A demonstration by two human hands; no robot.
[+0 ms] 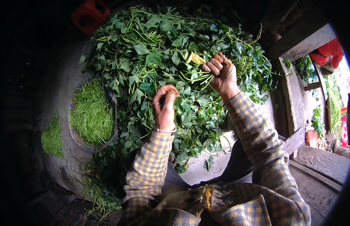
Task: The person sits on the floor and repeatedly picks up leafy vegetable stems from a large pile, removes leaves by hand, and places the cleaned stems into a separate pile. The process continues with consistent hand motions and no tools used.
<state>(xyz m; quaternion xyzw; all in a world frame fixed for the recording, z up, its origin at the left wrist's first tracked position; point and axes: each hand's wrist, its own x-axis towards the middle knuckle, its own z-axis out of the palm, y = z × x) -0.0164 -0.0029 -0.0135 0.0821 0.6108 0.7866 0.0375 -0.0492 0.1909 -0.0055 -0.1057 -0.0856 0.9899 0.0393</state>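
A broad heap of leafy green vines [141, 56], looking like sweet potato vines, spreads over the floor before me. Above its right part, my right hand [220, 70] is closed around a bunch of pale green stems [196, 77], whose ends stick out to the left. A yellow leaf [197, 58] lies just left of its knuckles. My left hand [166, 103], with a metal bangle at the wrist, is lower and to the left, its fingers curled and pinching a green leaf [183, 105] that hangs on its right side. The two hands are apart.
A round basket [115, 127] full of cut green stems stands left of the heap, with a smaller pile of stems [52, 137] beyond it. A red plastic stool [90, 17] is at the upper left. Along the right runs a wooden door frame [288, 96] with a raised sill [319, 162].
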